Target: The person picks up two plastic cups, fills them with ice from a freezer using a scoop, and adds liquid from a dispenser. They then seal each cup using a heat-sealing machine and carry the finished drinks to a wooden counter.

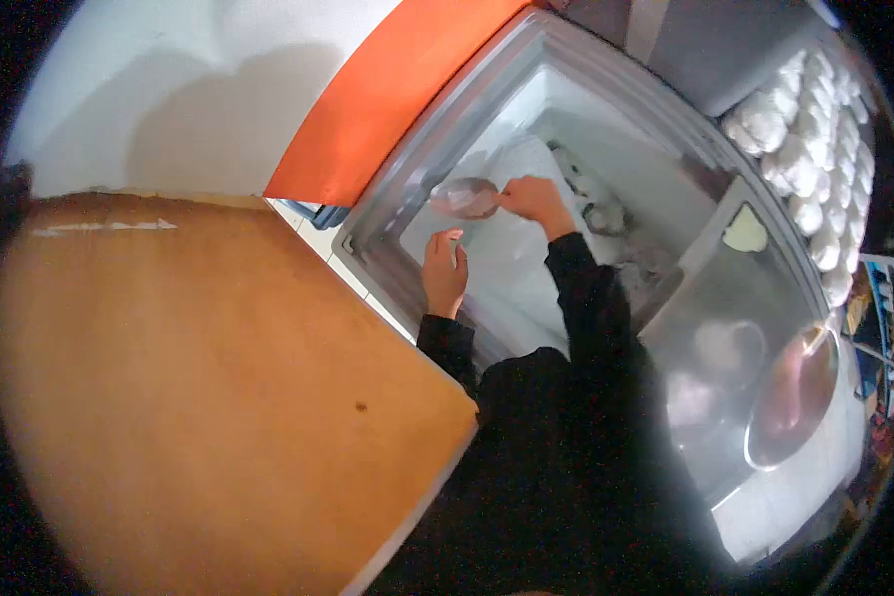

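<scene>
My right hand is closed round the handle end of a round, shallow scoop or ladle, held over the inside of an open chest freezer. Something pale and glossy lies in its bowl. Just below the scoop, my left hand is raised with its fingers apart and holds nothing that I can see. Beneath both hands is a whitish mass, perhaps ice or plastic. Further right inside the freezer lie dark and pale lumps, too unclear to name.
A wooden surface fills the left side. An orange panel borders the freezer's far left. A metal bowl rests on the lid at right. Stacked white bundles stand beyond the freezer.
</scene>
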Available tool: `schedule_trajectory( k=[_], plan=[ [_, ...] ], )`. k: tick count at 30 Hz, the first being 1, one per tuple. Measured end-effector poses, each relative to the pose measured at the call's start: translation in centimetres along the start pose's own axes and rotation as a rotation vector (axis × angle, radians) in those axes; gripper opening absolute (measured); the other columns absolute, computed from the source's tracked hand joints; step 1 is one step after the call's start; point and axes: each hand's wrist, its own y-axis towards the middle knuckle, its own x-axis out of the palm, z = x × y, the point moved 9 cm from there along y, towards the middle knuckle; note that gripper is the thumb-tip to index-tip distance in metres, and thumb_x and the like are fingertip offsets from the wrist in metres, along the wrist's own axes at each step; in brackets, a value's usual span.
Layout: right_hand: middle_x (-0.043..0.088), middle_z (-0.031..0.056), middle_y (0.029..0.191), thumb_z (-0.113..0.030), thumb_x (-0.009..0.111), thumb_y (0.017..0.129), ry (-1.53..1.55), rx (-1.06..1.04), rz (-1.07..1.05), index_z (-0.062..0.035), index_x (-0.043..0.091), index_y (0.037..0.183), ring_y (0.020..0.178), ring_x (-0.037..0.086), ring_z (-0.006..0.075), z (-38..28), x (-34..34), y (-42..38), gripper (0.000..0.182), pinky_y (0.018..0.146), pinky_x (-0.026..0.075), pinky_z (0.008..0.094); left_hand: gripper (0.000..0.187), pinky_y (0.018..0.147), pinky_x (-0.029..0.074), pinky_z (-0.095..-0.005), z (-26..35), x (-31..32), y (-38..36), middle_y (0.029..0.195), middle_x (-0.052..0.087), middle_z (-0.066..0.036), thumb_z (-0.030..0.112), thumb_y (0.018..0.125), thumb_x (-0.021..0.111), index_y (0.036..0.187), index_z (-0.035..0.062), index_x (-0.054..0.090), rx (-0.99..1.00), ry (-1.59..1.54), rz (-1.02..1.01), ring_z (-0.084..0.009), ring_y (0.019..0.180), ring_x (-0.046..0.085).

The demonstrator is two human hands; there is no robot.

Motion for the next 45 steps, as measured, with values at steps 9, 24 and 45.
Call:
schedule_trajectory(
  k=[9,24,45],
  plan=[
    [0.062,0.0153,0.074,-0.044,0.046,0.076,0.161,0.373,0.098,-0.0115,0.068,0.077,0.072,0.061,0.0307,-3.5,-6.6,-16.9,0.039,0.065,0.048,0.0377,0.036,0.084,0.031,-0.0393,13.5,-3.6,-5.8,0.11,0.051,-0.002,0.025,0.077,0.057,0.11,0.0129,0.052,0.366,0.436,0.121,-0.0211,0.101,0.045],
    [0.06,0.0175,0.068,-0.035,0.045,0.075,0.116,0.752,0.301,-0.0086,0.066,0.071,0.065,0.06,0.034,-4.9,-17.0,-45.9,0.034,0.06,0.047,0.0407,0.035,0.081,0.032,-0.0358,31.7,-8.8,-19.1,0.1,0.051,-0.002,0.021,0.068,0.063,0.101,0.0113,0.054,0.739,0.012,-0.235,-0.0182,0.095,0.046],
    [0.061,0.0171,0.07,-0.042,0.044,0.078,-0.011,0.971,0.269,-0.0104,0.066,0.073,0.068,0.06,0.0332,4.5,-20.5,-54.8,0.039,0.064,0.047,0.0419,0.019,0.076,0.038,-0.0337,41.8,-7.9,-18.6,0.085,0.059,-0.001,0.012,0.069,0.065,0.086,0.0089,0.057,0.828,-0.607,-0.456,-0.0188,0.084,0.052]
  ],
)
